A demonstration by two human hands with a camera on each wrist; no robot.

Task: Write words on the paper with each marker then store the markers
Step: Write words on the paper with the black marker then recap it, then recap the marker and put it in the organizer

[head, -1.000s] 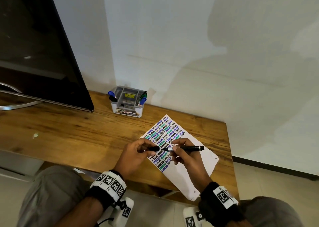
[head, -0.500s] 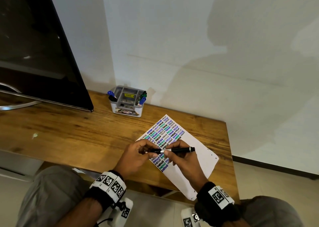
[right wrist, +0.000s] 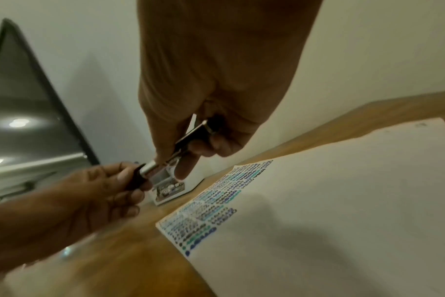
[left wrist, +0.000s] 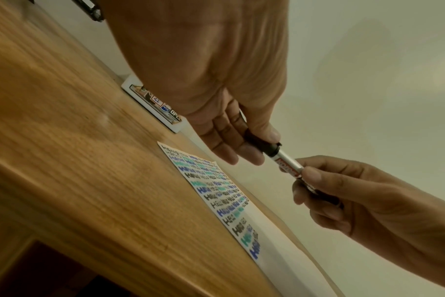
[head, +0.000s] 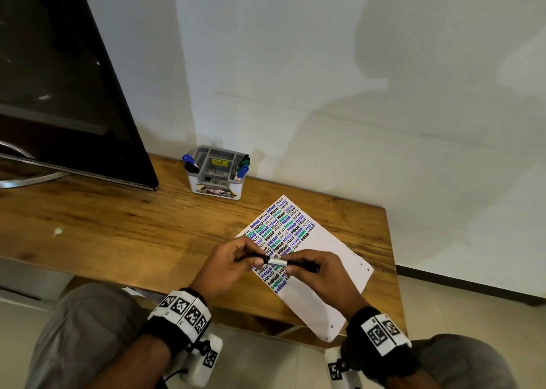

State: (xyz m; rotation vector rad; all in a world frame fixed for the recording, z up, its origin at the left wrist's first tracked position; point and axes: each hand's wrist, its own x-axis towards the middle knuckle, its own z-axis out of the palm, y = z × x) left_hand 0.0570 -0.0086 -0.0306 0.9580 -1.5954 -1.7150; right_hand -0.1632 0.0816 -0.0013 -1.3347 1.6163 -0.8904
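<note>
i see my left hand (head: 227,266) pinching the black cap (left wrist: 260,143) while my right hand (head: 320,273) grips the barrel of the marker (head: 277,262), the two joined in one line just above the paper (head: 328,249) on the desk (head: 118,235). one marker sits in my hands and one paper under them. the organizer (head: 217,172) by the wall holds four capped markers i can count: blue and black on its left side, green and blue on its right.

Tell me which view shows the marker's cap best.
The left wrist view: the black cap sits sharp on the silver marker, pinched by the left hand. In the head view fingers mostly hide the cap; in the right wrist view it is blurred.
</note>
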